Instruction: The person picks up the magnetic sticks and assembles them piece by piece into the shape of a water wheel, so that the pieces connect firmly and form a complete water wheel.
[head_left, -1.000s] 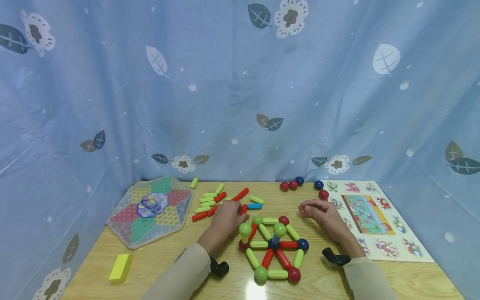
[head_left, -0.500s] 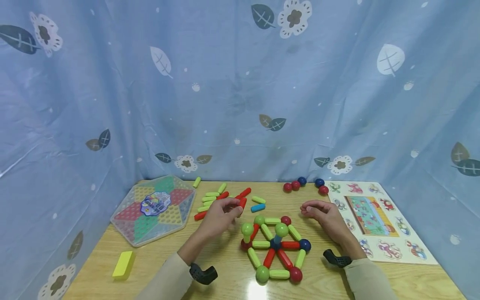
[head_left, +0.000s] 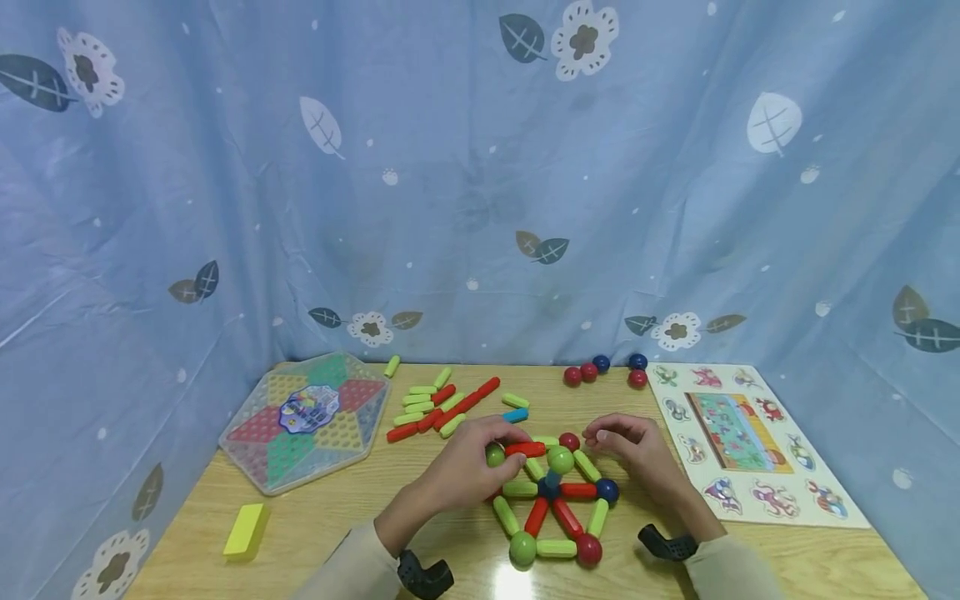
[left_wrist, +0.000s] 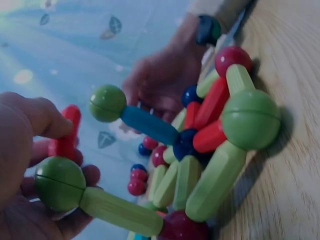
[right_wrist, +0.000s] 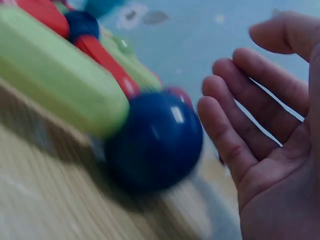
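Observation:
My left hand [head_left: 472,467] pinches a red rod [head_left: 525,449] between thumb and fingers, above a hexagonal frame of rods and balls on the table. One end of the rod is right at a green ball [left_wrist: 59,184] that tops a light-green upright rod [left_wrist: 120,212]. A blue upright [left_wrist: 149,125] stands on the central blue ball [head_left: 550,487] and bears another green ball [head_left: 560,459]. My right hand [head_left: 637,454] hovers at the frame's right side, fingers loosely bent and holding nothing. In the right wrist view, a dark blue corner ball [right_wrist: 155,142] lies just beside its fingertips.
Loose red and light-green rods [head_left: 420,408] lie behind to the left, with a blue rod [head_left: 515,414] nearer. Several balls [head_left: 588,372] sit at the back. A hexagonal game board [head_left: 300,421], a yellow block [head_left: 246,532] and a picture puzzle board [head_left: 750,442] lie around.
My left hand has picked up the red rod from the pile and brought it right and nearer, over the frame. My right hand has shifted slightly left toward the frame.

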